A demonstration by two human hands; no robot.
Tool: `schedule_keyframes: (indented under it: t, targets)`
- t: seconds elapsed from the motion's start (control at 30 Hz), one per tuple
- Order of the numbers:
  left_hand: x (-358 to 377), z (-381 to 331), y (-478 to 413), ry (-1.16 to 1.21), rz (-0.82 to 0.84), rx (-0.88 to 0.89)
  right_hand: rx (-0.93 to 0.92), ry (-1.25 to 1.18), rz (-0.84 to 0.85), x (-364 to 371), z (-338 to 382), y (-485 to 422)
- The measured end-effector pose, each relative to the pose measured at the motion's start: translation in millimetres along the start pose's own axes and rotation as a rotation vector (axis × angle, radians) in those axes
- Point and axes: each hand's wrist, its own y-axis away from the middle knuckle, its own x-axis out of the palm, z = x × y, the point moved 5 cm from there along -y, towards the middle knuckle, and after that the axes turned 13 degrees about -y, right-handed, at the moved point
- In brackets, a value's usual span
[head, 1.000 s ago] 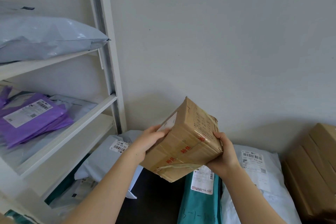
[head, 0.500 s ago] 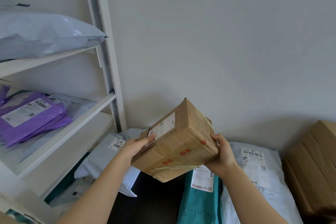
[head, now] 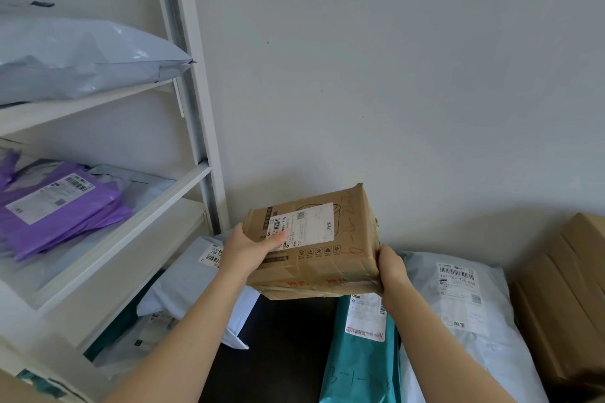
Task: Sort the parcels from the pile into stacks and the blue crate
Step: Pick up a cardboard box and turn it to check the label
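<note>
To my left stands a white shelf (head: 108,101). On its top board lies one fat grey bag (head: 82,56). On the board below lies a heap of pale bags (head: 144,180), and a purple bag (head: 65,206) with a white sticker lies on top of them. In front of me is a dark tabletop (head: 288,337). A light grey bag (head: 190,291) lies on its left side. A green-blue bag (head: 360,363) lies in the middle, with a big white bag (head: 458,321) just beside it. Brown boxes (head: 563,298) are at the far right.
</note>
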Motion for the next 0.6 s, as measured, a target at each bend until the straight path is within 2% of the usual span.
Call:
schedule_keyframes:
  t: [0.47,0.6]
  targets:
    - [-8.7,-16.5,11.6,-0.167,-0.097,0.113,0.020,-0.076,-0.009,-0.7,-3.0,7.5]
    - [-12.5,-15.0,12.2,-0.146,-0.086,0.101,-0.001,-0.022,-0.010,-1.9,1.8,10.5]
